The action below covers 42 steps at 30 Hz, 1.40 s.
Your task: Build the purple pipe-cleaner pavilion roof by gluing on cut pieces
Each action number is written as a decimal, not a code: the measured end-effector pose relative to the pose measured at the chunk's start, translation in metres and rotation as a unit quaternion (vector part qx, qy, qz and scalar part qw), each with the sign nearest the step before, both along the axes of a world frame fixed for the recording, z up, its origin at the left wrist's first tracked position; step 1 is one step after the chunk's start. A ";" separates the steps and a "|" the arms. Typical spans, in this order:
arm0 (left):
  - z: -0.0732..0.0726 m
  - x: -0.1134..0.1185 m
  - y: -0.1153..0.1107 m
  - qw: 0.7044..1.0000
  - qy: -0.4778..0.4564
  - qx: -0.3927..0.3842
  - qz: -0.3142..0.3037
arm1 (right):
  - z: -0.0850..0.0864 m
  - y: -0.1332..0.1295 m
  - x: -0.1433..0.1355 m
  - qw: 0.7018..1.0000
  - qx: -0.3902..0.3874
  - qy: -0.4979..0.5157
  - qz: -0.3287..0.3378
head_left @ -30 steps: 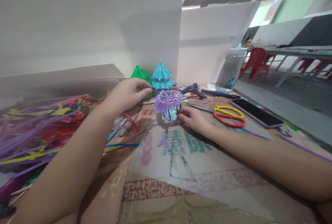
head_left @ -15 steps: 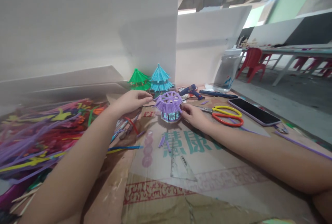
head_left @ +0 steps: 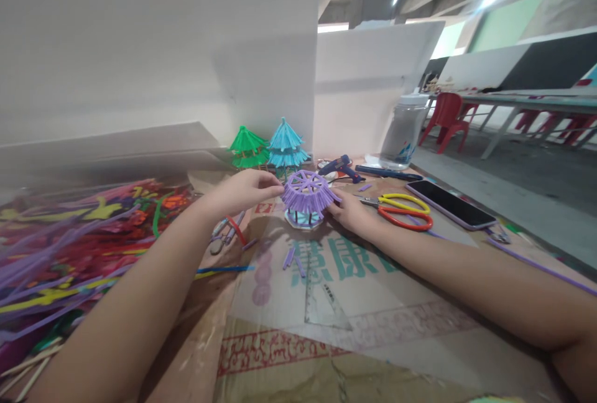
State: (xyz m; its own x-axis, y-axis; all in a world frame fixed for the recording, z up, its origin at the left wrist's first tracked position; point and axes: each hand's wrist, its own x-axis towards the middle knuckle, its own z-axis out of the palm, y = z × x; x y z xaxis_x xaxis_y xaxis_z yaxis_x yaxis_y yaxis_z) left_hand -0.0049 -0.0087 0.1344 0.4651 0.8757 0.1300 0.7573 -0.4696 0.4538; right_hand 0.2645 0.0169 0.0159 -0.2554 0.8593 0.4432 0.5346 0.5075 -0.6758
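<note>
A small purple pavilion model (head_left: 308,201) stands in front of me, its spoked roof open at the top and fringed with purple pipe-cleaner strips. Dark posts join the roof to a pale blue and white base. My left hand (head_left: 249,194) grips the roof's left edge between thumb and fingers. On the opposite side my right hand (head_left: 351,213) holds the roof's rim, its fingertips partly hidden by the fringe. Cut purple pieces (head_left: 293,259) and a clear set square (head_left: 324,310) lie nearer to me on the cardboard (head_left: 396,341).
Behind stand green (head_left: 249,145) and blue (head_left: 285,145) pavilion models. To the right are a glue gun (head_left: 340,166), scissors (head_left: 405,211), a phone (head_left: 450,204) and a water bottle (head_left: 405,132). Coloured pipe cleaners (head_left: 79,254) are heaped at left. White boards (head_left: 158,61) rise behind.
The purple pavilion now shows more of its open top and base. My left hand has come in closer to its roof edge. The camera view has shifted slightly.
</note>
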 end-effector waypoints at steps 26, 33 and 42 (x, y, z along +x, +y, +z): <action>-0.057 -0.017 0.011 0.993 -0.027 -0.113 -0.034 | 0.009 -0.004 -0.003 0.997 -0.075 0.006 0.023; -0.107 -0.003 -0.008 0.992 -0.126 0.009 0.015 | 0.009 -0.007 -0.002 0.995 -0.087 0.021 0.042; -0.115 0.000 0.000 0.986 -0.127 0.104 0.009 | 0.001 -0.006 -0.005 0.991 -0.095 0.023 0.093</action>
